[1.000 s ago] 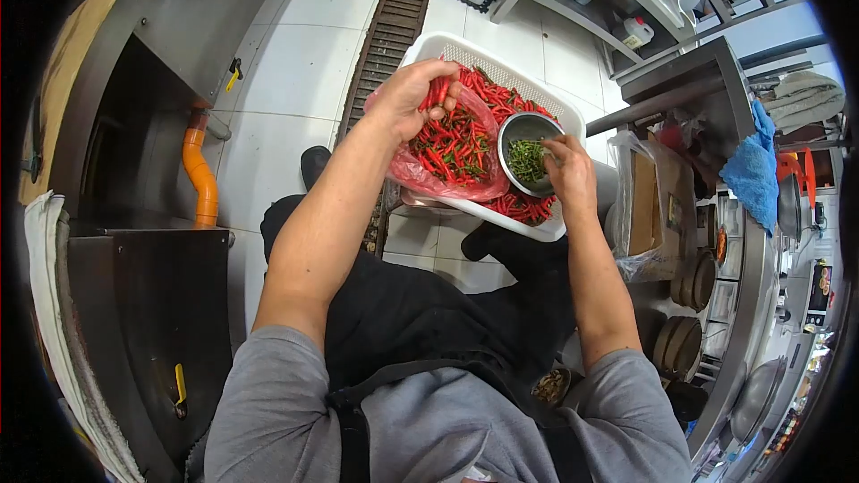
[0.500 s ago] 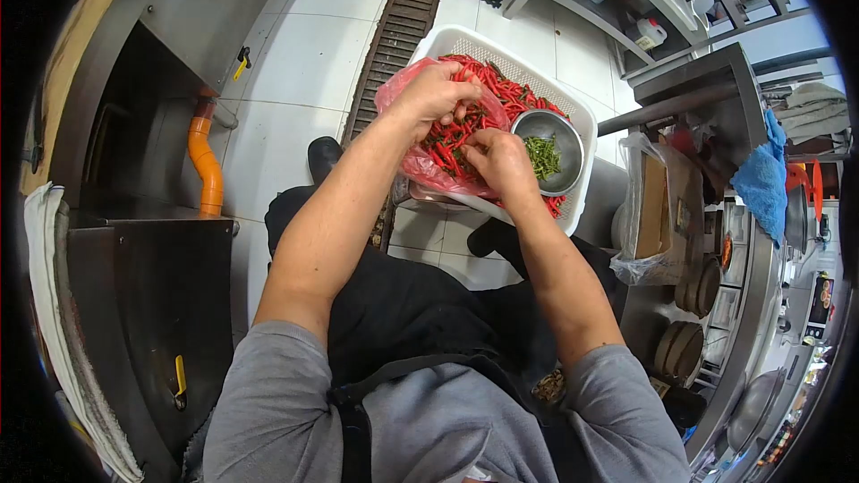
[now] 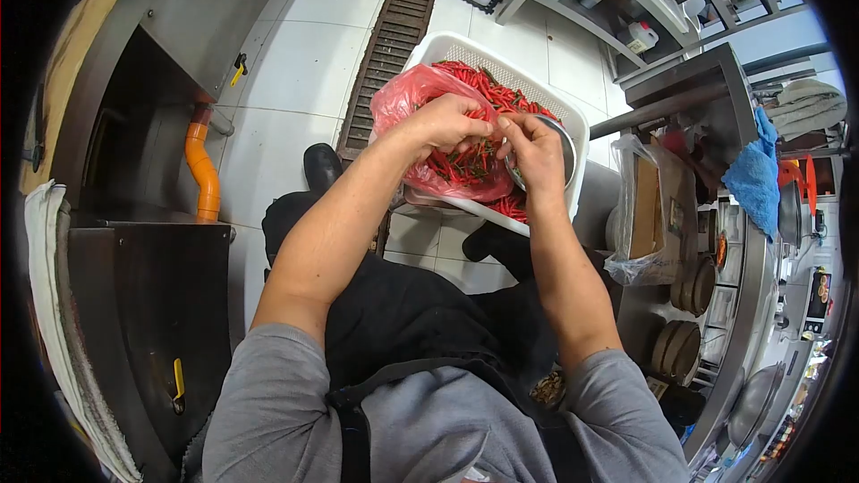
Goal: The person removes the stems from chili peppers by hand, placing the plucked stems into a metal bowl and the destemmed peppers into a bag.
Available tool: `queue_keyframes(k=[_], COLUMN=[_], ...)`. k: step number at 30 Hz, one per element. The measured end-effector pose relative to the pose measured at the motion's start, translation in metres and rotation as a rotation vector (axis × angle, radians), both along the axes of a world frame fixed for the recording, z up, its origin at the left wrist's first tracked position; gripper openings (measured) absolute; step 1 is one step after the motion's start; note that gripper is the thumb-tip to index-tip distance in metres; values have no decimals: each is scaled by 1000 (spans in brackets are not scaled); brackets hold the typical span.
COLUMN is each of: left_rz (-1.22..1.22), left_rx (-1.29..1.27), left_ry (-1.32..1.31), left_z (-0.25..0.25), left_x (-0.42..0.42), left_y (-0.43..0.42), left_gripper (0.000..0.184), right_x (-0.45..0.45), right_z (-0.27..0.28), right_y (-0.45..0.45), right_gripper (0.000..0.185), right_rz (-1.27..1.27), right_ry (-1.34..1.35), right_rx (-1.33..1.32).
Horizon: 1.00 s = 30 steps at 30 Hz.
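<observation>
My left hand (image 3: 450, 125) hovers over an open red plastic bag (image 3: 403, 98) of red chilies (image 3: 465, 165) with green stems. Its thumb and fingers are pinched together. Close beside it, my right hand (image 3: 539, 156) is also closed in a pinch, the fingertips of both hands nearly meeting. Whatever sits between the fingers is too small to make out. Behind my right hand, a metal bowl (image 3: 569, 154) is largely covered. Bag and bowl both rest in a white perforated plastic basket (image 3: 580, 121), where more loose red chilies (image 3: 510, 98) lie.
A drain grate (image 3: 394, 36) runs along the white tiled floor (image 3: 300, 63). To the left are steel units with an orange pipe (image 3: 204, 170). On the right stand a plastic-wrapped box (image 3: 658, 215), a blue cloth (image 3: 752, 183) and steel shelving (image 3: 582, 18).
My right hand has risen from the chilies to meet my left hand and now covers the bowl's green pieces. My left hand has shifted slightly down, and more of the bag shows.
</observation>
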<state>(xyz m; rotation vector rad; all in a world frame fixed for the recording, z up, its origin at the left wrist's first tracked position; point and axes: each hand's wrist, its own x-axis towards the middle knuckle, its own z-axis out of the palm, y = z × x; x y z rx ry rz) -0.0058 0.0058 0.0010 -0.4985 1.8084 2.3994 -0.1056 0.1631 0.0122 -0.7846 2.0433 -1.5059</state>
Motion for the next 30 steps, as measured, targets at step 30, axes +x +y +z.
queue_keyframes(k=[30], left_rz=[315], left_rx=[388], left_ry=[190], left_z=[4], left_x=[0], left_y=[-28], left_gripper=[13], right_x=[-44], right_z=[13], right_y=[66], right_gripper=[15], right_rz=[135], right_ry=[999], right_rx=[479])
